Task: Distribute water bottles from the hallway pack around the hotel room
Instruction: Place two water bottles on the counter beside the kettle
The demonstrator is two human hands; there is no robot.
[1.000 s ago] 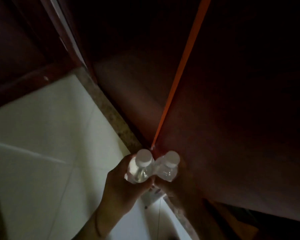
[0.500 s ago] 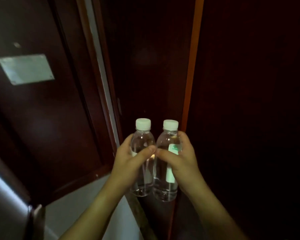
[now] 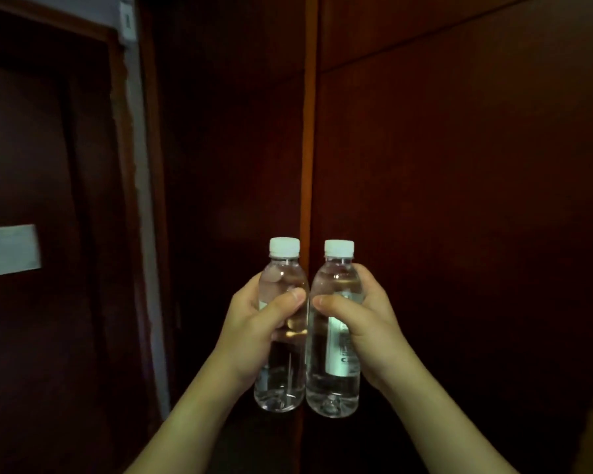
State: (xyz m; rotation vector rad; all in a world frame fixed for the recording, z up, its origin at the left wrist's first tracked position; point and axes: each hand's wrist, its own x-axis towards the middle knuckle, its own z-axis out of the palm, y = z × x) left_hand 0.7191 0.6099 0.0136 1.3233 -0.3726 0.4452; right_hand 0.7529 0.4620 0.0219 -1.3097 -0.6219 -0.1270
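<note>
Fingers point(image 3: 290, 295) of each hand curled round an upright bottle, fingertips hidden behind, dim wooden panels beyond.

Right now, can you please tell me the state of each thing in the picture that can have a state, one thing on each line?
Left bottle: upright, white cap on, looks full, held off the ground.
Right bottle: upright, white cap on, looks full, label facing the camera, beside the left bottle.
Left hand: grips the left bottle around its middle.
Right hand: grips the right bottle around its middle.
Dark wooden door on the left: too dim to tell whether it is closed.
</note>
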